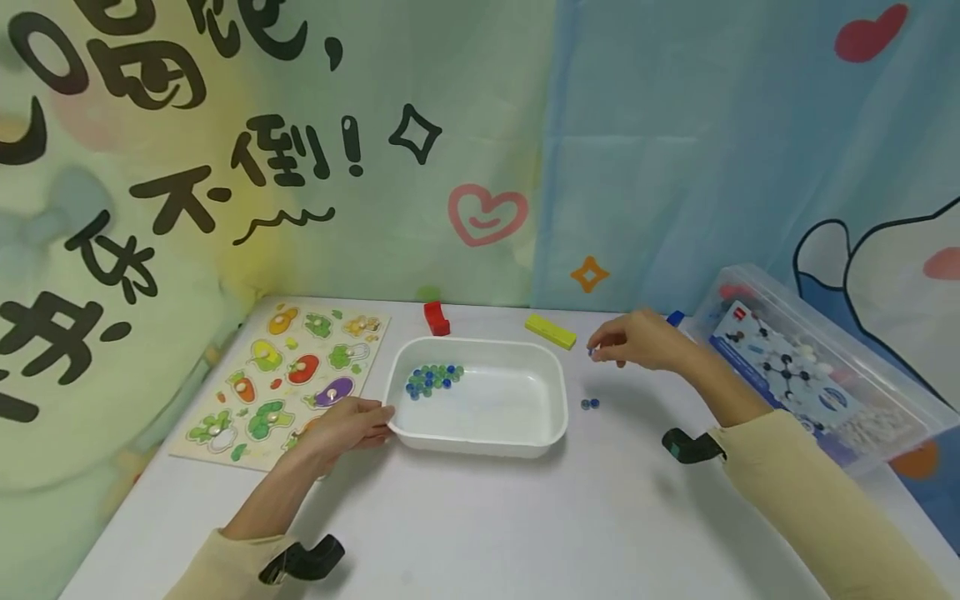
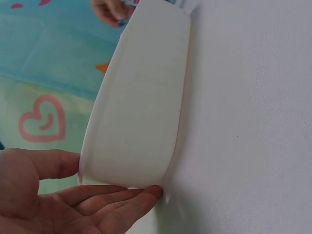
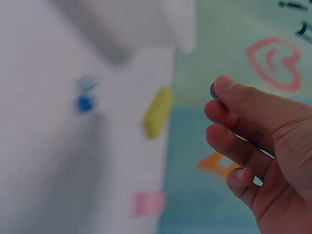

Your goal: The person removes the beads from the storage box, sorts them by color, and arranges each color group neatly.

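Observation:
A white plastic tray (image 1: 480, 425) sits on the table with several blue and green glass marbles (image 1: 431, 380) gathered at its left end. My left hand (image 1: 352, 433) holds the tray's left end; in the left wrist view the thumb (image 2: 58, 164) is at the rim and the fingers lie along the end wall. To the right of the tray, above the table, my right hand (image 1: 641, 340) pinches a dark blue marble (image 3: 213, 91) between thumb and forefinger, mostly hidden by the thumb. Two more marbles (image 1: 590, 404) lie on the table below that hand.
A wooden vegetable puzzle board (image 1: 251, 383) lies left of the tray. Behind the tray are a red block (image 1: 436, 319) and a yellow block (image 1: 551, 331). A clear plastic box (image 1: 885, 392) with a molecule-model label stands at the right, near a printed curtain (image 1: 637, 167).

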{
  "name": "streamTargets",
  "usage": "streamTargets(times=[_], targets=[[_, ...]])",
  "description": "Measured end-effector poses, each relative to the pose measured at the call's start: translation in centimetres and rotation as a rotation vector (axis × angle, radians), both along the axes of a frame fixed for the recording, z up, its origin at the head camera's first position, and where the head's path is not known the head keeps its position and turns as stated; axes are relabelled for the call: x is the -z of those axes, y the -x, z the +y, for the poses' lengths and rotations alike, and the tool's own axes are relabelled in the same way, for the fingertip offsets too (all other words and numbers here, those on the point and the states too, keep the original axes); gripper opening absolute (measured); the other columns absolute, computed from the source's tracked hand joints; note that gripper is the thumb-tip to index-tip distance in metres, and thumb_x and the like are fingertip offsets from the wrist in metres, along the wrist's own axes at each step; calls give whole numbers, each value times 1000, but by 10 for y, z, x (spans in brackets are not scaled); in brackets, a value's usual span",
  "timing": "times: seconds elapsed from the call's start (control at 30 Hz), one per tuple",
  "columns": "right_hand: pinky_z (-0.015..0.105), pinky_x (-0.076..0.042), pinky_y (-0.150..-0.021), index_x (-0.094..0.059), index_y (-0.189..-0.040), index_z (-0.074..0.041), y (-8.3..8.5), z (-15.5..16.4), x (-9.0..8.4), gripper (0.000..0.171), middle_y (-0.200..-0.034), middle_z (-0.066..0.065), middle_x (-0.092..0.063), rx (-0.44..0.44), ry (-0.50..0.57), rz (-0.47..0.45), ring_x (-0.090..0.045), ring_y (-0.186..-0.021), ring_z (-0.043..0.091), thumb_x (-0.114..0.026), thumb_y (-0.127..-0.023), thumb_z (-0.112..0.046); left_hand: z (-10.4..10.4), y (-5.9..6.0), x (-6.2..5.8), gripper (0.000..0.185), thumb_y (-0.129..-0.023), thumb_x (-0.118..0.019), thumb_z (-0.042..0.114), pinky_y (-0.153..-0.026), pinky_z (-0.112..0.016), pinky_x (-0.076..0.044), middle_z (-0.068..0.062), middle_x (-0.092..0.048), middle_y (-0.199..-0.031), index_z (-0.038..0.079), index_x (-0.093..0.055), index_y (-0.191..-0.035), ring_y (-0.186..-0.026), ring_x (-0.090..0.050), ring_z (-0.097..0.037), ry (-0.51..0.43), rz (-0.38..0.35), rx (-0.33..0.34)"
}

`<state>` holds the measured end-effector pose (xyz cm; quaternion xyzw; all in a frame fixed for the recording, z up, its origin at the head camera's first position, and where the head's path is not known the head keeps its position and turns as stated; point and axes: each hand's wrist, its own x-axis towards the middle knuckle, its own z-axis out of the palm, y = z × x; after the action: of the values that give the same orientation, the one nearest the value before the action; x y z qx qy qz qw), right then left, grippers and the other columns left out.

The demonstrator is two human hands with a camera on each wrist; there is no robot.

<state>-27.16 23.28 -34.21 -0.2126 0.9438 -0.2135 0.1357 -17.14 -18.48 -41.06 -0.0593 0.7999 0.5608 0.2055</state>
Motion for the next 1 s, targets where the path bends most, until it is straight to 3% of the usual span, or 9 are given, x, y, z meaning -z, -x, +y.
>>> streamTargets(times=[0.17,0.2,0.4,0.67,1.0], targets=[[23,-45,-53,-73,-102,-10,-6,28,39,18,-81,5,-71,41,-4,-26,-58,-65,17,-70,-89,-21,-2,-2,0,39,-98,-57,25,-94,-36,-57,-19,-70,-115,-7,-64,-119,-104,-69,-25,-2,7,20],[22,-45,-53,-73,-102,-10,-6,31,45,17,-81,4,-71,50,-6,-38,-57,-65,16,-70,-89,-21,0,-5,-5,37,-99,-53,20,-95,-38,-56,-20,-68,-118,-9,-61,-121,-106,-68,-27,7,11,28],[21,-45,-55,-74,-100,-11,-10,37,68,14,-75,-2,-67,62,-6,-53,-54,-63,11,-71,-88,-18,0,-5,-5,38,-99,-53,20,-94,-36,-57,-20,-69,-117,-10,-60,-122,-104,-69,-24,-2,10,28],[19,-48,-58,-74,-94,-9,-17,29,80,13,-79,-2,-68,62,35,-65,-53,-65,9,-73,-86,-19,0,-4,-5,37,-99,-53,19,-95,-35,-57,-20,-68,-118,-10,-61,-121,-104,-69,-23,-3,16,36],[21,-49,-59,-74,-97,-9,-18,30,82,15,-81,-2,-69,102,31,-87,-55,-66,11,-73,-86,-20,2,-4,-7,37,-100,-53,20,-96,-37,-56,-20,-68,-119,-9,-61,-122,-108,-68,-26,5,2,28]])
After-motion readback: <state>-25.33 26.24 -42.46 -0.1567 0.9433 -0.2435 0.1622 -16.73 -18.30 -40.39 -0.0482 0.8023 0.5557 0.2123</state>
